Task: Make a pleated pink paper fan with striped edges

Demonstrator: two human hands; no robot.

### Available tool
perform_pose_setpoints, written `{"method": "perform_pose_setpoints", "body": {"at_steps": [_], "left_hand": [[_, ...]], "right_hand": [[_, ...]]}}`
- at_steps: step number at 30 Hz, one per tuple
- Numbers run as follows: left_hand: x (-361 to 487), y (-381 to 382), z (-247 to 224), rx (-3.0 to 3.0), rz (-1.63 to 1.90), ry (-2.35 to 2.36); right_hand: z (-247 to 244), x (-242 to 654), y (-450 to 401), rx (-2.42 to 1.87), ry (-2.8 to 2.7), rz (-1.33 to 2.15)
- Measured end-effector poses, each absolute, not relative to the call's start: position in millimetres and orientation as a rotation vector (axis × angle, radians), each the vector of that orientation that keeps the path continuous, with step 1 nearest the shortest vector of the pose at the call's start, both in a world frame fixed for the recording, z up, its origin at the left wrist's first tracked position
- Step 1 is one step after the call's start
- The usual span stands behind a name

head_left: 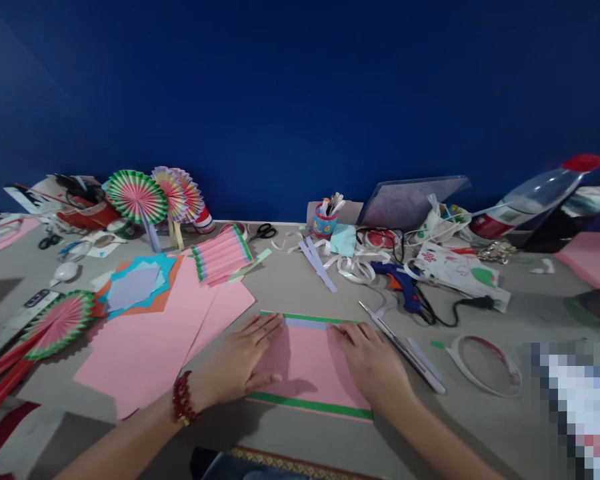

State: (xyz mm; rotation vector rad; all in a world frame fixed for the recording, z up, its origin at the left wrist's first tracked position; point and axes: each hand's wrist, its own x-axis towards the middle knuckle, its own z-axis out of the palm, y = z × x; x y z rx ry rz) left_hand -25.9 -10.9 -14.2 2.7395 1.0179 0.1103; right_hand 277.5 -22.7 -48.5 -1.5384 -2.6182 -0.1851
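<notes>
A pink paper sheet [307, 363] lies flat before me, with green strips along its far and near edges and a lilac strip [305, 325] just inside the far green one. My left hand [235, 360], a red bead bracelet on its wrist, rests palm down on the sheet's left part, fingers stretched toward the far edge and thumb apart. On the right part lies my right hand [373, 363], its fingertips on the far edge near the lilac strip. Its fingers are slightly bent and spread, holding nothing. Both palms' undersides are hidden.
Pink sheets [155, 340] lie left, beside a pleated pink strip [223, 253]. Paper fans [136, 197] stand near the wall. A blue glue gun [403, 287], a metal tool [405, 350], a tape ring [485, 365] and a tilted bottle [525, 203] are to the right.
</notes>
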Motion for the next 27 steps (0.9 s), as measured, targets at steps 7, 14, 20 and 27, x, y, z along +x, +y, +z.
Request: {"method": "perform_pose_setpoints", "body": {"at_steps": [7, 14, 20, 27], "left_hand": [[-46.5, -22.3, -22.4, 2.825, 0.077, 1.13], [-51.0, -25.6, -27.8, 2.842, 0.095, 1.181], [-41.2, -28.7, -28.3, 2.679, 0.287, 1.337], [-40.3, -32.1, -20.1, 2.571, 0.386, 1.377]], "right_hand": [[-46.4, 276.9, -21.3, -1.559, -2.606, -0.145], [-36.9, 281.6, -12.4, -1.549, -2.578, 0.053], [-18.6, 277.3, 40.4, -1.69, -2.365, 0.172], [-22.1, 258.7, 79.9, -1.807, -2.556, -0.129]]}}
